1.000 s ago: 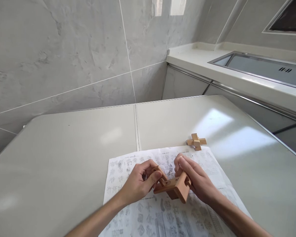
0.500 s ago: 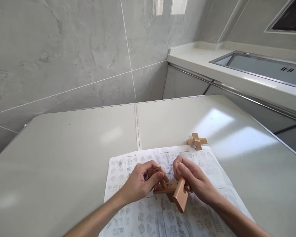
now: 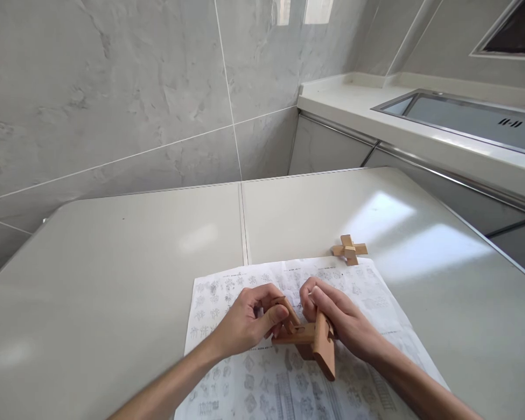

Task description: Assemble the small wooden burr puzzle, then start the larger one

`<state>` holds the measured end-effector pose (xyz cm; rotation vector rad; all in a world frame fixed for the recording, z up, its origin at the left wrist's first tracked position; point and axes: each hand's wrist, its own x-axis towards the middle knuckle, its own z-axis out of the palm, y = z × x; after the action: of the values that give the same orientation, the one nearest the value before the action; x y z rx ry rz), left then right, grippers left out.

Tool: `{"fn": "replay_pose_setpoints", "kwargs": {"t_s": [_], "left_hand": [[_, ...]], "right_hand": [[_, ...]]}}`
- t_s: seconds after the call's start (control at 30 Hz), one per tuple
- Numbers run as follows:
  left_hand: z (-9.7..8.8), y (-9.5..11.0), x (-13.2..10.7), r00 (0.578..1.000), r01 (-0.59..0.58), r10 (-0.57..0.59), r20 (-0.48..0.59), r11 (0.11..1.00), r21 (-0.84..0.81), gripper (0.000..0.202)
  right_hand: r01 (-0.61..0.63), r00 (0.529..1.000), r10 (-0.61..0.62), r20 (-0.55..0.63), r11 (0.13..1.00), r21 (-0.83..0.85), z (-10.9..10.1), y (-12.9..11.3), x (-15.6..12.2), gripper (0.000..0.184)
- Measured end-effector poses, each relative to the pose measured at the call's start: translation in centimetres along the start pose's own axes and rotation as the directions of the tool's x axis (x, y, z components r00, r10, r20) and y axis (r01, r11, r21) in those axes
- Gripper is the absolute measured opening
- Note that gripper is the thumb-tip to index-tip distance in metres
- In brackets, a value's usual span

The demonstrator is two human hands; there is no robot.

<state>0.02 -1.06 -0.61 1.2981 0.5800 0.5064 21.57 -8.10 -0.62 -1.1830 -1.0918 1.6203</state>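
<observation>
Between my hands are several interlocking reddish-brown wooden puzzle pieces with notches. My left hand [image 3: 262, 321] pinches a small notched wooden piece [image 3: 291, 315] between thumb and fingers; its lower end meets a flat horizontal wooden piece [image 3: 301, 334]. My right hand [image 3: 336, 312] is closed around the top of a wide wooden piece [image 3: 324, 350], which slants down toward me across the horizontal one. Part of another block shows beneath them. My right fingertips are partly hidden behind the hand. Under both hands lies a printed paper sheet [image 3: 227, 373] covered with small puzzle diagrams.
An assembled cross-shaped wooden puzzle [image 3: 350, 249] sits at the far edge of the paper. The white table [image 3: 114, 280] has a seam down its middle. Beyond it are a grey tiled wall [image 3: 135, 87] and, at right, a counter [image 3: 332, 100] with a sink [image 3: 464, 119].
My right hand has shifted slightly left and turned the wide wooden piece, so its lower end has swung right. My left hand keeps its pinch almost in place.
</observation>
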Motion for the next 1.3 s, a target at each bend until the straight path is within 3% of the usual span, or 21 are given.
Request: {"fn": "replay_pose_setpoints", "kwargs": {"t_s": [0.13, 0.27, 0.6, 0.9, 1.17, 1.3], "left_hand": [[-0.17, 0.16, 0.05, 1.0, -0.002, 0.002, 0.004, 1.0, -0.031, 0.043], [-0.42, 0.26, 0.1, 1.0, -0.011, 0.01, -0.021, 0.998, -0.067, 0.043], [-0.27, 0.38, 0.0, 0.999, 0.018, -0.019, -0.044, 1.0, -0.025, 0.042], [-0.34, 0.35, 0.02, 0.999, 0.022, -0.022, -0.03, 1.0, -0.008, 0.044], [-0.35, 0.57, 0.09, 0.998, 0.027, -0.028, -0.054, 1.0, -0.009, 0.048], [-0.32, 0.75, 0.11, 0.997, 0.03, -0.029, -0.076, 1.0, 0.002, 0.048]], "right_hand": [[-0.078, 0.997, 0.078, 0.005, 0.988, 0.13, -0.11, 0.28, -0.03, 0.046], [-0.066, 0.998, 0.064, 0.016, 0.973, 0.221, -0.18, 0.32, 0.15, 0.046], [-0.026, 0.999, 0.029, -0.018, 0.99, 0.139, -0.85, 0.47, 0.2, 0.043], [-0.084, 0.996, 0.085, 0.002, 0.988, 0.133, -0.91, -0.02, 0.24, 0.048], [-0.045, 0.998, 0.049, -0.042, 0.994, 0.096, -0.53, -0.06, 0.28, 0.049], [0.033, 0.992, -0.031, -0.121, 0.999, 0.018, -0.21, -0.08, 0.24, 0.051]]}}
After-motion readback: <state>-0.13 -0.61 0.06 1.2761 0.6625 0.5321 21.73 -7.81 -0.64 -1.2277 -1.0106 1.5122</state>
